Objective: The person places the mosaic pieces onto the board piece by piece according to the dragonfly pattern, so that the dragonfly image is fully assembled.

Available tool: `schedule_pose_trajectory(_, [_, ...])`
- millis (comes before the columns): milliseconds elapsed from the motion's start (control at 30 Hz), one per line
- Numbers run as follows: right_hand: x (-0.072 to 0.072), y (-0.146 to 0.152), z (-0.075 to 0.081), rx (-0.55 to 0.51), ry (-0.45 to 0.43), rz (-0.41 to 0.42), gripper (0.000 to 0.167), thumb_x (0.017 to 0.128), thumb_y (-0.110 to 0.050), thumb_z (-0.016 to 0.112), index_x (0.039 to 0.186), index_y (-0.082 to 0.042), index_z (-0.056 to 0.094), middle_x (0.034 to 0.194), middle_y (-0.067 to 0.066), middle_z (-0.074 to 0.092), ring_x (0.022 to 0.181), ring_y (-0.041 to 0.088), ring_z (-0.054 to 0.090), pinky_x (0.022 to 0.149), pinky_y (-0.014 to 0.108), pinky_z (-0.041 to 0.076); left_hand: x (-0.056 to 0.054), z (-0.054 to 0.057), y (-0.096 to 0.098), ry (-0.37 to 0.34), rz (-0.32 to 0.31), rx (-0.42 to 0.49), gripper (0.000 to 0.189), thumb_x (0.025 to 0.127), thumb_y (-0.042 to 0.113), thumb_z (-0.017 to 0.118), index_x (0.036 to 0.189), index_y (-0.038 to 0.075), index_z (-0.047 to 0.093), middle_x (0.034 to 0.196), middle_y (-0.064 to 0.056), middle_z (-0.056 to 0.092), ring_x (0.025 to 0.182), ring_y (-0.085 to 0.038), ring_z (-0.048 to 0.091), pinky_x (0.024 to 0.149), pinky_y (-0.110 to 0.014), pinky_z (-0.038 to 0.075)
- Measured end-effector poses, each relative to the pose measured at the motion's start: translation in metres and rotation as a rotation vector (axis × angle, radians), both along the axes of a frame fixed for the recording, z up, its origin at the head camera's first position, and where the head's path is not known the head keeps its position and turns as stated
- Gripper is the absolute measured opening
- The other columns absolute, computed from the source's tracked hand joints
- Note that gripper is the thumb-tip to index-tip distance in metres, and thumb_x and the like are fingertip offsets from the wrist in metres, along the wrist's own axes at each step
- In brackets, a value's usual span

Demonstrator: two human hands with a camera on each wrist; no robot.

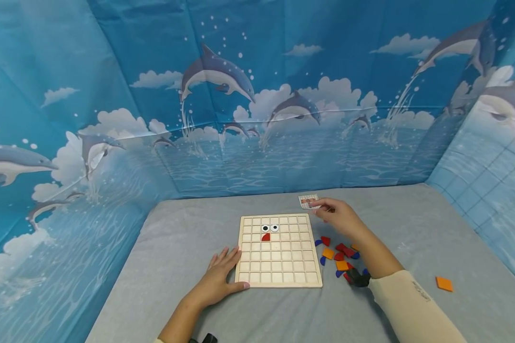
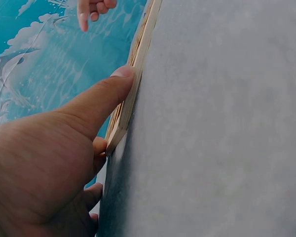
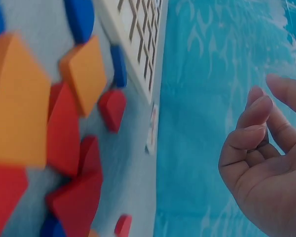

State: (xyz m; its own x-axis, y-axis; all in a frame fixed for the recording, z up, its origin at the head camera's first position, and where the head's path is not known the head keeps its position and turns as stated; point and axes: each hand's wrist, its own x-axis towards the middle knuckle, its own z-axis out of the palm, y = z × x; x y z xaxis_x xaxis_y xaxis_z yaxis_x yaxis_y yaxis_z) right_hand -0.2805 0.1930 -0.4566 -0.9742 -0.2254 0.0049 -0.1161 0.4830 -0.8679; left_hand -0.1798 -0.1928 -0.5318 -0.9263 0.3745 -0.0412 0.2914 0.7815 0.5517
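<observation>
A square wooden grid board (image 1: 279,250) lies on the grey cloth. Two white eye tiles (image 1: 270,228) sit side by side in its upper cells, with a red rounded piece (image 1: 266,237) just below them. My left hand (image 1: 220,278) rests at the board's lower left corner, its fingers along the left side and its thumb (image 2: 116,81) against the near edge. Beyond the board's far right corner lies a small printed card (image 1: 307,201). My right hand (image 1: 335,215) hovers by the card's right side, fingers loosely bent, with nothing between them in the right wrist view (image 3: 266,158).
Right of the board, under my right forearm, is a loose pile of red, blue and orange pieces (image 1: 341,266). A lone orange square (image 1: 444,284) lies farther right. A blue dolphin-print curtain (image 1: 257,143) hangs behind and beside the grey surface (image 1: 189,219).
</observation>
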Motion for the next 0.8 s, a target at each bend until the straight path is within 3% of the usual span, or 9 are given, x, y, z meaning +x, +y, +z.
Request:
schedule_pose_trajectory(133, [-0.001,0.014,-0.003,-0.011,-0.017,-0.046,0.036,0.103,-0.030,0.059,0.134,-0.012,0.062,0.103,0.018,0.060,0.092,0.040,0.055,0.076,0.042,0.051,0.001,0.000,-0.001,0.000,0.003,-0.003,0.096,0.084,0.061,0.073,0.159,0.016,0.033,0.169,0.001,0.025,0.159,-0.033,0.011,0.127,-0.061,0.006])
schedule_pose_trajectory(367, [-0.006,0.038,-0.013,0.031,-0.078,-0.142,0.045,0.102,-0.038,0.059,0.138,-0.011,0.059,0.100,0.021,0.057,0.087,0.037,0.053,0.068,0.036,0.047,0.002,0.002,-0.001,-0.010,0.004,-0.001,0.096,0.084,0.059,0.074,0.160,0.016,0.033,0.169,0.001,0.025,0.159,-0.033,0.011,0.127,-0.061,0.005])
schedule_pose_trajectory(633, [-0.010,0.060,-0.025,0.084,-0.147,-0.170,0.051,0.101,-0.039,0.060,0.141,-0.007,0.056,0.101,0.016,0.060,0.091,0.030,0.057,0.079,0.035,0.050,0.002,0.004,-0.001,-0.008,-0.001,-0.001,0.096,0.085,0.059,0.074,0.159,0.014,0.033,0.169,-0.001,0.025,0.159,-0.035,0.011,0.127,-0.061,0.006])
schedule_pose_trajectory(800, [-0.008,0.072,-0.033,0.093,-0.193,-0.170,0.049,0.101,-0.034,0.061,0.140,-0.005,0.056,0.112,0.015,0.064,0.099,0.028,0.058,0.084,0.032,0.053,0.002,0.004,0.001,-0.003,-0.006,0.004,0.096,0.085,0.059,0.074,0.159,0.013,0.033,0.169,-0.002,0.025,0.159,-0.036,0.012,0.126,-0.063,0.006])
